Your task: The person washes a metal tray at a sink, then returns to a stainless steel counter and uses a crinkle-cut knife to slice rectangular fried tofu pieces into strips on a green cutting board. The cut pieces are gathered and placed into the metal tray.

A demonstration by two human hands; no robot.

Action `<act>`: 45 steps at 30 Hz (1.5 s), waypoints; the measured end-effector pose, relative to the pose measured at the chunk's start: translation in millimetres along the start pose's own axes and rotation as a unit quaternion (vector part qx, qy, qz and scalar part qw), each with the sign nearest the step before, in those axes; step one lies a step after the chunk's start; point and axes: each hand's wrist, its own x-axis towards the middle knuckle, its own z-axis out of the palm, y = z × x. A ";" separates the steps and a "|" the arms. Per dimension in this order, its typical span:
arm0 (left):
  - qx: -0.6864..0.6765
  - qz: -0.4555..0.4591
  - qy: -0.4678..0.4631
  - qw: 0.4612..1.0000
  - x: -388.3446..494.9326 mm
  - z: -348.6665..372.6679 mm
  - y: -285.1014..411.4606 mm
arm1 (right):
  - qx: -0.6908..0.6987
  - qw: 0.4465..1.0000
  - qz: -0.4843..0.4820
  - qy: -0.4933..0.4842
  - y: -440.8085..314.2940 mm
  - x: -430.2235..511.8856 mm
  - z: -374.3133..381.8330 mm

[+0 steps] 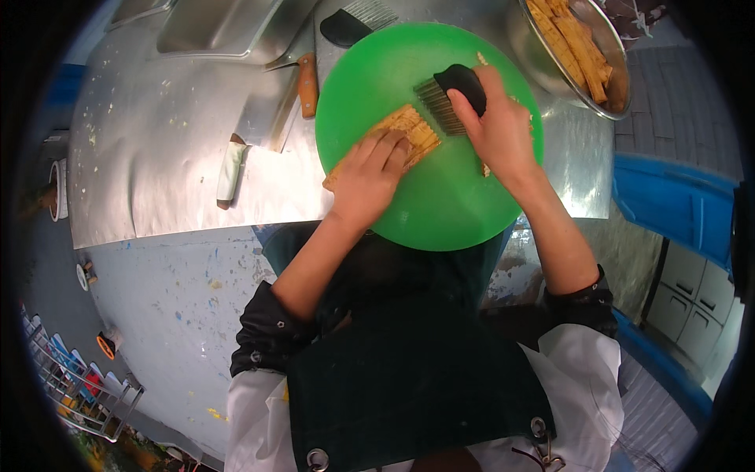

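On a round green cutting board (448, 206) lies a flat yellow-brown food piece (417, 134) with a ridged right end; I cannot tell which food it is. My left hand (370, 171) presses down on it, fingers spread across its top. My right hand (501, 127) grips the black handle of a crinkle cutter (443, 106), whose wavy metal blade is just right of the piece's ridged end. Small pale crinkled strips (485, 170) lie at the board's right side, partly hidden by my right hand and wrist.
Left of the board, a cleaver (259, 121) with a wrapped handle and a wooden-handled knife (307, 85) lie on the metal table (165, 194). Beyond are steel trays (212, 29) and a second crinkle cutter (348, 26). A steel bowl (545, 65) at upper right holds several long yellow-brown pieces (575, 44).
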 end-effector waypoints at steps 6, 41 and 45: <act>0.021 0.000 0.018 1.000 -0.9 1.8 -0.3 | -0.002 0.999 0.004 -0.051 -36.1 -17.8 -3.3; -0.002 -0.019 0.038 0.999 -37.5 -18.9 -8.1 | -0.003 0.994 -0.049 -0.100 -80.4 -30.0 10.8; -0.011 -0.034 0.036 0.999 -39.6 -13.6 -6.5 | -0.076 0.990 -0.076 -0.096 -83.5 -44.1 29.0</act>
